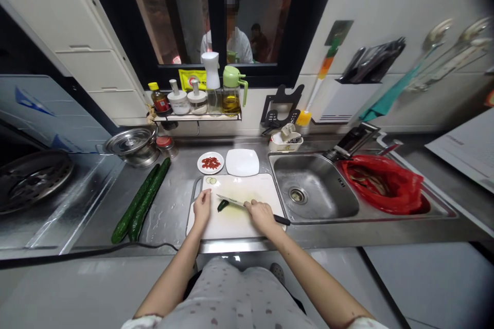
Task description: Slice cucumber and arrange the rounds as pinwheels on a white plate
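Observation:
In my right hand (262, 216) is a kitchen knife (231, 200); my fingers close round it where blade and black handle meet. The blade points left across the white cutting board (247, 229). Just under the blade lies a short dark green cucumber piece (223, 205). Over the board's left side, my left hand (202, 209) has its fingers drawn together; whether something is between them I cannot make out. Thin cucumber slices (211, 181) rest at the board's upper left corner, slightly beyond my left fingertips.
Two long cucumbers (142, 200) lie left of the board. Behind it stand a plate of chopped red pieces (210, 163) and a white plate (242, 162). A steel sink (312, 190) is at right, beside a red plastic bag (382, 185). A pot (131, 146) stands back left.

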The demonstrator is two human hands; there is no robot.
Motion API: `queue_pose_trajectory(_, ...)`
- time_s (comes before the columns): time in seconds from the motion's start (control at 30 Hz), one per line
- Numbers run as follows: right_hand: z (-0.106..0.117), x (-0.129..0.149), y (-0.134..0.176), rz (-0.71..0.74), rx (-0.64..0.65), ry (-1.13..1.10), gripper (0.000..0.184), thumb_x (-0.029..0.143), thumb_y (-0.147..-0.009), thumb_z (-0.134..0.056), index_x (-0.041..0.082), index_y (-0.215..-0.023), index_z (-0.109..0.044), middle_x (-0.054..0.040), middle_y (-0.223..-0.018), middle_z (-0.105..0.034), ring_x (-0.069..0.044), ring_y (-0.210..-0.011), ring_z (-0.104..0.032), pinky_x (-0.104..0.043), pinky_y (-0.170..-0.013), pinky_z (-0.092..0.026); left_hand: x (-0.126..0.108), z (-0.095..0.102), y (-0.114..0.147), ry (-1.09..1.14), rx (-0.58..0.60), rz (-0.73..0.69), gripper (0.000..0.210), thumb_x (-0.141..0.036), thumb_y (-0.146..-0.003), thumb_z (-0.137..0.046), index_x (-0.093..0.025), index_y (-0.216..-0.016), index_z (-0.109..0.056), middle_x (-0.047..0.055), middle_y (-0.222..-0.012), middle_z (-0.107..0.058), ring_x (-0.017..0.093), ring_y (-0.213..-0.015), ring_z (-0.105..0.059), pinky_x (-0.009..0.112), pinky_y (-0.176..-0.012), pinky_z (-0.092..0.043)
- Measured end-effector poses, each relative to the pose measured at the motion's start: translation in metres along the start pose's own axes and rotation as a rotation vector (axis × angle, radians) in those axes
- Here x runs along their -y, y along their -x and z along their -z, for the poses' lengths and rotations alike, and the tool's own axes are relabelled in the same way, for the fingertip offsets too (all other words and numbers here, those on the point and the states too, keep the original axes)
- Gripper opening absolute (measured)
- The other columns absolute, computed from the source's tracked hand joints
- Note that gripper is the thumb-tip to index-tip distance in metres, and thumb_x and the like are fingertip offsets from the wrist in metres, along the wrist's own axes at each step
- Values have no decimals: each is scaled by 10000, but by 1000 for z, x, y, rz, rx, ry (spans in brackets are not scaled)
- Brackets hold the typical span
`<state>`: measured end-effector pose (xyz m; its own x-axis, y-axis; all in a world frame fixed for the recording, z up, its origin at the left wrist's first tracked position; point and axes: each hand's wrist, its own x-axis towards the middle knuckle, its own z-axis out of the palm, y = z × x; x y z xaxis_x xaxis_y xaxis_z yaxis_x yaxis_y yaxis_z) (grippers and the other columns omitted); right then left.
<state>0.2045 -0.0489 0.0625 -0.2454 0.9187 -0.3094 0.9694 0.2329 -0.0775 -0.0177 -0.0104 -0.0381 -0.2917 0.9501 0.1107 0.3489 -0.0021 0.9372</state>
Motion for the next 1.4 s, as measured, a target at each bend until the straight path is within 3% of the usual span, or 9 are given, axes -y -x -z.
queue_pose_trajectory(0.17, 1, -3, 4, 32, -112, 55, 313, 123, -919, -388, 248, -1133, -579, -84, -1007, -620, -184, -901, -572, -301, -765, -316, -20, 5, -20, 91, 157, 86, 436, -500, -830, -494, -151, -1017, -675, 88, -1007, -695, 208, -958, -625, 316, -860, -476)
queue_pose_trajectory(0.4, -12, -11, 2, 139, -374, 102, 339, 147, -918, -426, 256, -1195, -586, -90, -1008, -606, -188, -851, -487, -330, -741, -268, -61, 5, -18, -9, 622, 19, 405, -480, -747, -610, -151, -965, -706, 74, -942, -717, 184, -839, -640, 278, -792, -481)
queue_pose_trajectory(0.57, -20, -17, 0, 200, -523, 118, 344, 131, -912, -434, 244, -1189, -604, -89, -1016, -605, -184, -812, -452, -338, -724, -264, -68, -1, -12, -77, 763, -8, 375, -443, -713, -649, -146, -932, -714, 70, -876, -716, 167, -771, -630, 261, -733, -474)
queue_pose_trajectory(0.83, -29, -26, 1, 242, -620, 129, 330, 123, -912, -441, 240, -1162, -620, -82, -1011, -614, -181, -786, -432, -339, -719, -273, -68, -9, -14, 54, 772, 65, 328, -417, -637, -722, -141, -794, -638, -9, -649, -589, 94, -599, -516, 205, -592, -412)
queue_pose_trajectory(1.17, -31, -32, -1, 266, -649, 118, 344, 121, -908, -447, 246, -1187, -605, -83, -1020, -616, -180, -779, -428, -336, -716, -276, -71, -14, -20, 228, 721, 84, 251, -283, -629, -710, -148, -816, -610, -15, -697, -572, 67, -603, -496, 185, -602, -405)
queue_pose_trajectory(1.4, -34, -39, 2, 251, -645, 98, 375, 102, -874, -479, 248, -1196, -604, -86, -1021, -608, -181, -785, -431, -333, -723, -280, -62, -22, -42, 469, 461, 459, 311, -250, -649, -688, -138, -937, -651, 15, -721, -628, 80, -613, -572, 203, -628, -474)
